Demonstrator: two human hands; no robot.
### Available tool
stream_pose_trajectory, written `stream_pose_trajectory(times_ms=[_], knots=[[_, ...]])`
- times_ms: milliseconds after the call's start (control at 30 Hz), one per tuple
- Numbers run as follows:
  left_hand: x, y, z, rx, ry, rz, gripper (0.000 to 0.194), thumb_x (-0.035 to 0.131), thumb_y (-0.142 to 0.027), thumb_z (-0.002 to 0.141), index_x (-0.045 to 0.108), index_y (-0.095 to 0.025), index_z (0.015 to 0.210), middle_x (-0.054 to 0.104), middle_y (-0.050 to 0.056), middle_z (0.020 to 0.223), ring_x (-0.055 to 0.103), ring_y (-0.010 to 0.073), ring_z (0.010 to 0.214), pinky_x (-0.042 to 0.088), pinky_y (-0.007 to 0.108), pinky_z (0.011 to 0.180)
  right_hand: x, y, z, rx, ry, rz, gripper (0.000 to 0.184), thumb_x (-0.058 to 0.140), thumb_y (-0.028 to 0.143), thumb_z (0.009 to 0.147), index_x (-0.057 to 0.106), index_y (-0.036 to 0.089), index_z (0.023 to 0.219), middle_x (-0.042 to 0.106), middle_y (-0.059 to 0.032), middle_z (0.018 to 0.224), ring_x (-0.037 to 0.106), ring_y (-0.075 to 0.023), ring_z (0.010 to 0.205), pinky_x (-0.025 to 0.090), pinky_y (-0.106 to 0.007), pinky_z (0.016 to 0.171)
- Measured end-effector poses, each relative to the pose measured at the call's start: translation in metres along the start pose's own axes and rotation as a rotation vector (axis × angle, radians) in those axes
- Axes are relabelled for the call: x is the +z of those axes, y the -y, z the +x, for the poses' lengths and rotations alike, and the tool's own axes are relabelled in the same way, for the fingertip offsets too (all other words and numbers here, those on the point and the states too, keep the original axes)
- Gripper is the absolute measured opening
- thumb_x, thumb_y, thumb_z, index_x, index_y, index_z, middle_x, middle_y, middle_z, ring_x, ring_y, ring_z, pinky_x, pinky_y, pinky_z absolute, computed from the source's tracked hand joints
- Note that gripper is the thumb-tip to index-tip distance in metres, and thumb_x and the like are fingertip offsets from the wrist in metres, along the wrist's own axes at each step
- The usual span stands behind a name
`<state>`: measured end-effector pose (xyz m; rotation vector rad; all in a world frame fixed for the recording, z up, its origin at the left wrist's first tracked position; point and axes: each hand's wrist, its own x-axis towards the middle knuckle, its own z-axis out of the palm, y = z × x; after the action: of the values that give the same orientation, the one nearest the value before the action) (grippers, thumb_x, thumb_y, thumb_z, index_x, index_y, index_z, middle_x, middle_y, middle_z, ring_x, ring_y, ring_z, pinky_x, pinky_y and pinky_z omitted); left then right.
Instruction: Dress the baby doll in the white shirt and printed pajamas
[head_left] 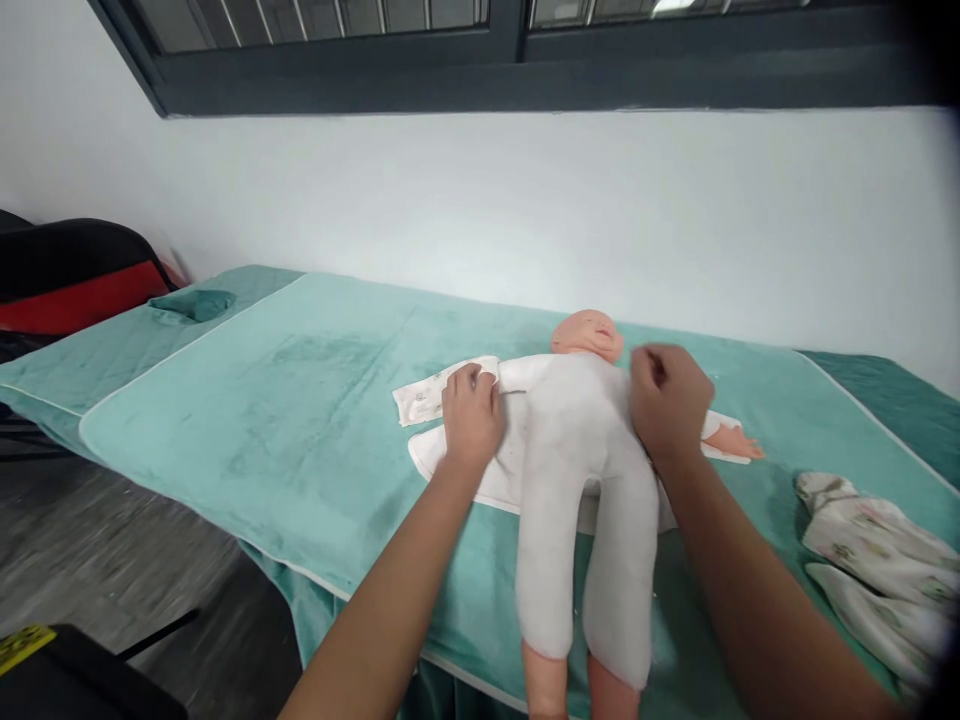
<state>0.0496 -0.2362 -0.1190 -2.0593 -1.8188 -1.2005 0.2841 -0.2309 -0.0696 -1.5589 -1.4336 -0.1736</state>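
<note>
A baby doll (577,420) with a white cloth body lies on its back, its head toward the wall and its legs toward me. Beneath it is spread a white baby shirt (427,450) with a small print. My left hand (474,415) is closed on the shirt's sleeve (420,400), where the doll's arm on the left goes into it; that arm's end is hidden. My right hand (670,400) makes a fist at the doll's shoulder on the right, and what its fingers hold is hidden. Past it, the doll's bare hand (735,440) shows on white cloth.
Folded printed baby clothes (877,550) lie at the right on the green-covered bed (300,400). A white wall (360,200) with a dark window frame (337,85) stands behind. At left are a black and red chair (82,280) and, lower, a black object (82,680).
</note>
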Motion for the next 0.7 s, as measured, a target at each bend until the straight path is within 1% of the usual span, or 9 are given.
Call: stream_pose_trajectory(times_ms=[33,100,167,267,367,433,533,633,700], knots=[[0.000,-0.001,0.000,-0.014,0.003,0.015,0.021,0.041,-0.022,0.096,0.062,-0.017,0.101,0.056,0.017,0.128,0.050,0.0300,0.117,0.040,0.045,0.098,-0.006,-0.017,-0.010,0.084,-0.013,-0.026,0.031,0.044,0.037,0.092,0.068,0.018,0.092,0.067,-0.0072,0.081,0.056,-0.0203,0.073,0.040,-0.032,0.071],[0.000,-0.003,-0.001,-0.048,0.017,0.036,0.022,0.041,-0.024,0.097,0.061,-0.016,0.104,0.055,0.018,0.134,0.049,0.0320,0.123,0.039,0.048,0.100,-0.013,-0.041,-0.028,0.220,0.044,-0.052,0.034,0.046,0.043,0.091,0.070,0.018,0.092,0.069,-0.0082,0.078,0.058,-0.0216,0.071,0.038,-0.032,0.068],[0.001,-0.005,-0.001,-0.084,0.024,0.052,0.023,0.042,-0.029,0.098,0.060,-0.016,0.107,0.056,0.018,0.135,0.046,0.0337,0.129,0.038,0.050,0.101,-0.013,-0.051,-0.039,0.266,0.112,-0.065,0.037,0.046,0.046,0.091,0.071,0.019,0.096,0.071,-0.0092,0.082,0.060,-0.0227,0.074,0.037,-0.032,0.069],[0.002,-0.004,-0.001,-0.128,0.027,0.087,0.028,0.042,-0.032,0.098,0.058,-0.014,0.113,0.056,0.019,0.137,0.044,0.0355,0.133,0.038,0.052,0.103,-0.012,-0.044,-0.042,0.317,0.187,-0.047,0.036,0.046,0.046,0.090,0.071,0.022,0.102,0.072,-0.0082,0.083,0.061,-0.0229,0.075,0.037,-0.032,0.068],[0.004,0.000,0.000,-0.120,0.068,0.094,0.035,0.035,-0.017,0.097,0.054,-0.009,0.125,0.060,0.021,0.133,0.048,0.0328,0.132,0.034,0.050,0.108,-0.013,-0.034,-0.040,0.383,0.180,0.075,0.037,0.051,0.049,0.088,0.072,0.023,0.106,0.071,-0.0056,0.081,0.061,-0.0215,0.074,0.040,-0.031,0.068],[0.005,0.001,0.003,-0.102,0.092,0.064,0.041,0.031,-0.009,0.095,0.052,-0.007,0.129,0.062,0.022,0.129,0.051,0.0309,0.129,0.033,0.048,0.110,-0.014,-0.031,-0.041,0.396,0.189,0.184,0.041,0.054,0.052,0.086,0.071,0.023,0.110,0.069,-0.0032,0.075,0.059,-0.0198,0.069,0.041,-0.031,0.066],[0.001,-0.005,0.013,-0.158,0.104,-0.044,0.040,0.032,-0.012,0.095,0.056,-0.011,0.127,0.067,0.020,0.118,0.060,0.0310,0.114,0.041,0.045,0.099,-0.015,-0.028,-0.043,0.409,0.278,0.366,0.050,0.058,0.055,0.084,0.066,0.022,0.120,0.067,-0.0015,0.072,0.058,-0.0185,0.065,0.044,-0.030,0.062],[-0.004,-0.018,0.027,-0.228,0.151,-0.201,0.038,0.034,-0.021,0.097,0.058,-0.016,0.126,0.071,0.016,0.104,0.065,0.0299,0.096,0.046,0.040,0.085,-0.013,-0.024,-0.044,0.374,0.372,0.536,0.054,0.062,0.055,0.083,0.061,0.022,0.126,0.072,-0.0057,0.090,0.065,-0.0229,0.082,0.051,-0.034,0.073],[-0.007,-0.025,0.037,-0.225,0.177,-0.325,0.036,0.035,-0.025,0.098,0.060,-0.019,0.122,0.072,0.013,0.100,0.066,0.0285,0.093,0.046,0.038,0.083,-0.010,-0.022,-0.044,0.329,0.435,0.630,0.055,0.063,0.055,0.082,0.058,0.023,0.127,0.072,-0.0088,0.104,0.066,-0.0261,0.096,0.052,-0.039,0.082]])
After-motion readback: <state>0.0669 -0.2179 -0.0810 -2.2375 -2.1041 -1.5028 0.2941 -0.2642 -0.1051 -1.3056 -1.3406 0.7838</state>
